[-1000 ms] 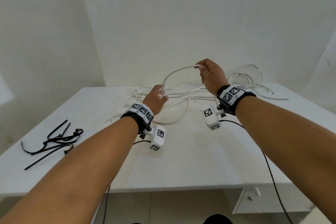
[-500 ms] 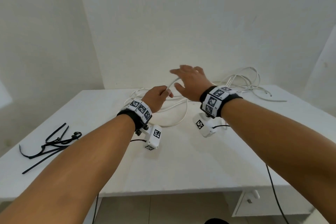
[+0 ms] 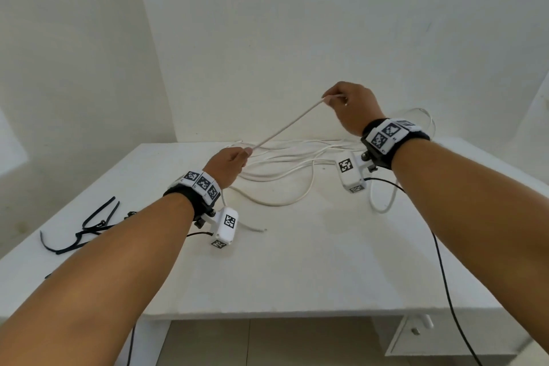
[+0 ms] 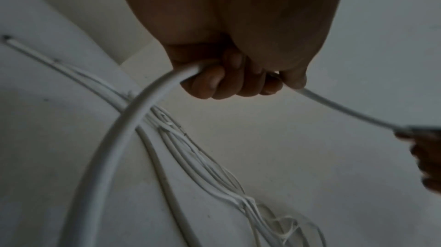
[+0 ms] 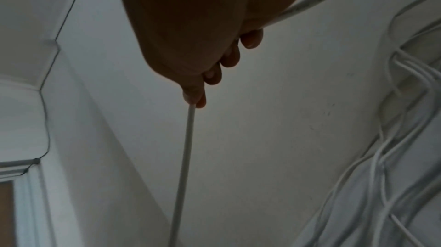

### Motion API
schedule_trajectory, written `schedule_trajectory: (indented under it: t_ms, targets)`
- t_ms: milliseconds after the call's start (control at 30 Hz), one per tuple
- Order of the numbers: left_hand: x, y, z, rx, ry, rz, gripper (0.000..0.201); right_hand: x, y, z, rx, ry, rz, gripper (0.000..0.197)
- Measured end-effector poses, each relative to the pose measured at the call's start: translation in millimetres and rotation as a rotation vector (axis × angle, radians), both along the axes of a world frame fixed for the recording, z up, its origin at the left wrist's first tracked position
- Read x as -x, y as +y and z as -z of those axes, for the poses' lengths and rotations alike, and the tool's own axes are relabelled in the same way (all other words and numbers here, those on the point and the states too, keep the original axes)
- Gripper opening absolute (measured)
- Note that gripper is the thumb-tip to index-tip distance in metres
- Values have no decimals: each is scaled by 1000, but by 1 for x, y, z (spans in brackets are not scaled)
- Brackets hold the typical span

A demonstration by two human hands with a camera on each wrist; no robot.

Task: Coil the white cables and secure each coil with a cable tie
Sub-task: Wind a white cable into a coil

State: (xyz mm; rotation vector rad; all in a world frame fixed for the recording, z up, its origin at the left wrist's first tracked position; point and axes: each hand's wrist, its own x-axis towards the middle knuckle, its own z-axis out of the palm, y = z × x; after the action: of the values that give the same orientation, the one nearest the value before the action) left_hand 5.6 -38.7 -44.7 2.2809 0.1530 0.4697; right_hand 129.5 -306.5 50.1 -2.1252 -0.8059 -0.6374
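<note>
A white cable (image 3: 289, 125) runs taut between my two hands above the white table (image 3: 297, 270). My left hand (image 3: 230, 162) grips it low over the table's middle, fingers curled round it (image 4: 229, 79). My right hand (image 3: 347, 105) is raised higher to the right and pinches the cable (image 5: 188, 138) between thumb and fingertips (image 5: 198, 98). More loose white cable (image 3: 285, 166) lies in loops on the table beyond and between the hands. Black cable ties (image 3: 89, 227) lie in a small heap at the table's left edge.
A white wall rises directly behind the table. Thin black leads (image 3: 442, 261) hang from the wrist cameras over the table's front edge. A white drawer unit (image 3: 416, 336) stands under the table at the right. One cable end (image 3: 255, 229) lies near my left wrist.
My right hand had let go and opened beside the left hand; now it pinches the cable again and has pulled up and right, drawing the length straight. The left hand kept its grip.
</note>
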Motion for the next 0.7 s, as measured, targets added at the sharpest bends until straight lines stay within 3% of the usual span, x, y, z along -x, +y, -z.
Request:
schedule_trajectory:
  t_ms: [100, 233, 367, 433, 567, 700]
  targets:
    - [2, 6, 2, 300, 29, -25, 42, -12, -11, 0, 21, 43, 99, 13]
    - [-3, -6, -4, 313, -11, -5, 40, -9, -5, 10, 508, 11, 303, 28]
    - [-13, -30, -13, 365, -9, 52, 38, 14, 23, 26, 660, -40, 104, 43]
    - [-16, -44, -17, 419, -15, 89, 38, 25, 39, 34, 629, -24, -11, 39]
    - [-14, -62, -21, 484, -36, 120, 38, 28, 47, 38, 363, 105, -247, 22]
    - [-3, -70, -20, 627, -12, 157, 41, 23, 42, 34, 132, 93, -243, 15]
